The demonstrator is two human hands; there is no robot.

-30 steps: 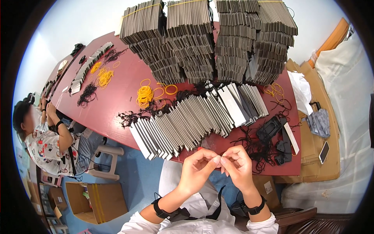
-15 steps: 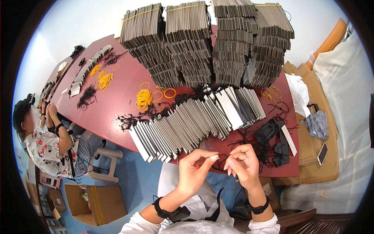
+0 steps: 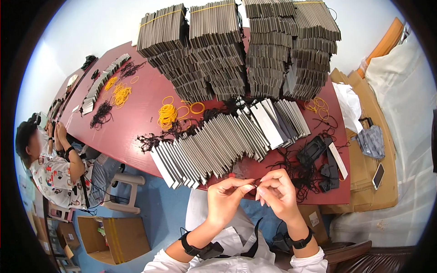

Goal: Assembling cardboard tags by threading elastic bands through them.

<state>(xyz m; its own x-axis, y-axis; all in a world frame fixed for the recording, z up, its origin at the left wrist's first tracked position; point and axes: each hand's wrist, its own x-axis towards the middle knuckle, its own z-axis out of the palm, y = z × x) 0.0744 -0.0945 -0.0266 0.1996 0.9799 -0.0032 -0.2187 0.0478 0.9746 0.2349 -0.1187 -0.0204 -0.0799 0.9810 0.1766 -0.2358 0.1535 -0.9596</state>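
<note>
My left hand (image 3: 226,199) and my right hand (image 3: 280,194) are held close together above the table's near edge, fingertips almost meeting. Each hand is closed in a pinch. A thin black cord (image 3: 256,183) shows between the fingertips; its ends are hidden by the fingers. Just beyond lies a long leaning row of flat grey and white pieces (image 3: 214,148), with black cords along its far side. Beside my right hand is a tangle of loose black cords (image 3: 306,178).
Tall stacks of banded grey pieces (image 3: 218,59) stand at the back of the red table (image 3: 141,123). Yellow rubber bands (image 3: 167,116) lie left of centre. Black devices (image 3: 314,151) sit at the right. A seated person (image 3: 57,168) is at the left, near a cardboard box (image 3: 114,239).
My right hand has moved left toward my left hand, narrowing the gap between the fingertips. My left hand has barely shifted. The row of pieces has stayed in place.
</note>
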